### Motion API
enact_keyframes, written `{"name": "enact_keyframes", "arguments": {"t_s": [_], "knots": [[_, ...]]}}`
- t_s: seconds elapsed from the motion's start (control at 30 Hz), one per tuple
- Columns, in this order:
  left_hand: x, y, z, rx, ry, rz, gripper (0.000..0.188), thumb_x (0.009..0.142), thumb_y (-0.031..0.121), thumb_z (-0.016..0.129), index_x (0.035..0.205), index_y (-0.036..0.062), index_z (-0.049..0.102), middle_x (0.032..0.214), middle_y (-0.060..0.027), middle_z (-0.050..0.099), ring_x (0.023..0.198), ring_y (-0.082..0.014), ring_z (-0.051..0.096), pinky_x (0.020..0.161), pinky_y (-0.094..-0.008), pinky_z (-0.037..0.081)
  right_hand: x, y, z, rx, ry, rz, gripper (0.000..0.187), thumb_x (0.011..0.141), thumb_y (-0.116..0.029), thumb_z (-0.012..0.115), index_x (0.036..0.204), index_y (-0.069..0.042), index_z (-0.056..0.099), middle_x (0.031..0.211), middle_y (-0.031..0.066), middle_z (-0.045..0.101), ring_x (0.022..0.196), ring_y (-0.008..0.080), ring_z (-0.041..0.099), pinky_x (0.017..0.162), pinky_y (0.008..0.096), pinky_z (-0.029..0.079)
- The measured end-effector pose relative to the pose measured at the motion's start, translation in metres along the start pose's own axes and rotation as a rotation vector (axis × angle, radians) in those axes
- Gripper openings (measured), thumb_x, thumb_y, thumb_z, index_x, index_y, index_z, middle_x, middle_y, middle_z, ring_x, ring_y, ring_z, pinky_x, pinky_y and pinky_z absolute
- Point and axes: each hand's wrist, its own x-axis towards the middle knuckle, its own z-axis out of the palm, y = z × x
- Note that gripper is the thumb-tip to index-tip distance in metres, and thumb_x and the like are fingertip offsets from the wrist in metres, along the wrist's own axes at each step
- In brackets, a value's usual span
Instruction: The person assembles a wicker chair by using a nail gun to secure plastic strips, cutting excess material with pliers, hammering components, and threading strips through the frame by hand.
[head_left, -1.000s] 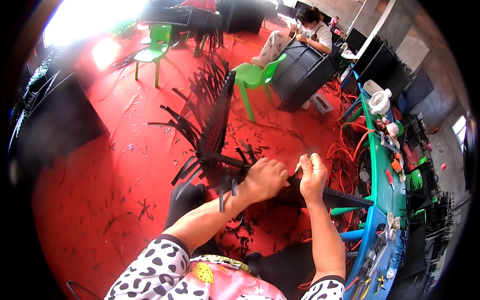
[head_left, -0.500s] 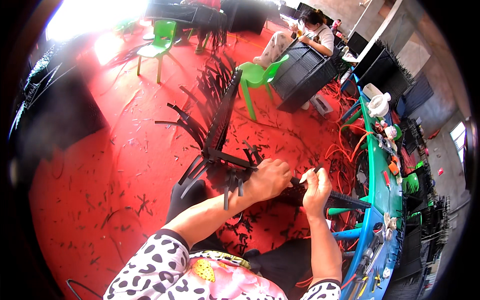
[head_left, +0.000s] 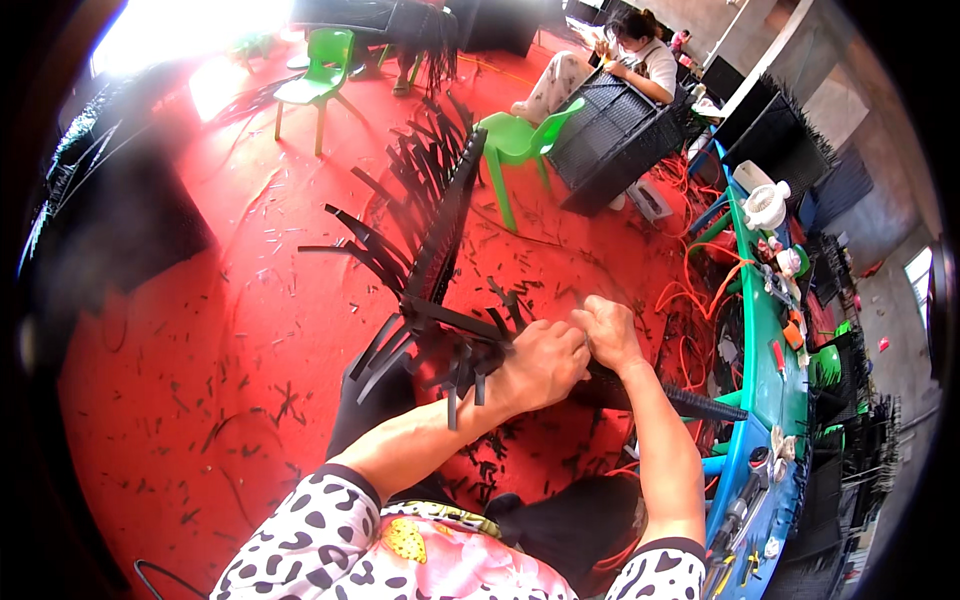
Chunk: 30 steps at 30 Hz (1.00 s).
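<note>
The right hand is now higher and closer beside the left hand than half a second ago. Both hands' fingers are curled; what they grip, I cannot tell. One black weave, fringed with loose strips, stands beyond the left knee. One white fan is on the desk.

The left hand is covering a stretch of the black woven frame, and its curled fingers are concealing whatever they are touching underneath. The right hand is blurring slightly, its fingers turning away, so any strip between them is hiding from view. Haze is smearing the dark block at the left. The lower edge is cutting off the blue-and-green surface. A seated co-worker's hands are working too small to tell clearly.
</note>
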Motion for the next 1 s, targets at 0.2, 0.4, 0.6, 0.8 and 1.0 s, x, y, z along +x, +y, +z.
{"name": "enact_keyframes", "arguments": {"t_s": [0.2,0.4,0.6,0.8,1.0], "knots": [[0.003,-0.004,-0.003,-0.016,0.004,0.009,0.025,0.061,0.028,0.071,0.074,0.0109,0.06,0.078,-0.0012,0.055,0.077,-0.0172,0.057,0.07,-0.0318,0.044,0.009,0.001,0.0,-0.071,-0.275,0.114,0.027,0.079,-0.025,0.057,0.07,0.0,0.057,0.076,0.0232,0.059,0.08,0.0395,0.059,0.068,0.0454,0.046],[0.005,-0.005,0.0,-0.013,-0.043,0.027,0.026,0.06,0.027,0.072,0.077,0.0103,0.06,0.082,-0.0009,0.057,0.078,-0.0173,0.057,0.071,-0.0314,0.044,0.012,0.015,0.005,-0.114,-0.359,0.121,0.021,0.075,-0.021,0.055,0.073,-0.001,0.061,0.082,0.0246,0.061,0.088,0.0387,0.059,0.074,0.0448,0.047],[0.003,-0.007,0.001,-0.01,-0.07,0.053,0.028,0.061,0.026,0.072,0.081,0.0098,0.06,0.084,-0.001,0.058,0.079,-0.0175,0.057,0.071,-0.0313,0.045,0.013,0.011,0.004,-0.097,-0.443,0.193,0.02,0.075,-0.022,0.058,0.074,-0.003,0.064,0.085,0.0241,0.062,0.089,0.0374,0.061,0.074,0.0436,0.048],[-0.002,-0.001,-0.007,0.009,-0.06,0.092,0.028,0.063,0.025,0.071,0.083,0.0095,0.059,0.084,-0.0019,0.058,0.079,-0.0179,0.058,0.07,-0.032,0.045,0.005,0.003,0.003,-0.052,-0.426,0.258,0.023,0.072,-0.026,0.062,0.073,-0.003,0.065,0.083,0.0235,0.063,0.086,0.0361,0.062,0.072,0.0417,0.049],[0.001,-0.003,-0.006,-0.019,-0.018,0.134,0.024,0.065,0.024,0.07,0.081,0.0105,0.058,0.078,-0.0034,0.053,0.076,-0.0202,0.056,0.067,-0.0331,0.044,0.01,0.011,0.005,-0.069,-0.432,0.195,0.021,0.07,-0.026,0.064,0.072,-0.005,0.066,0.08,0.0211,0.063,0.082,0.0339,0.063,0.07,0.0408,0.049]]}}
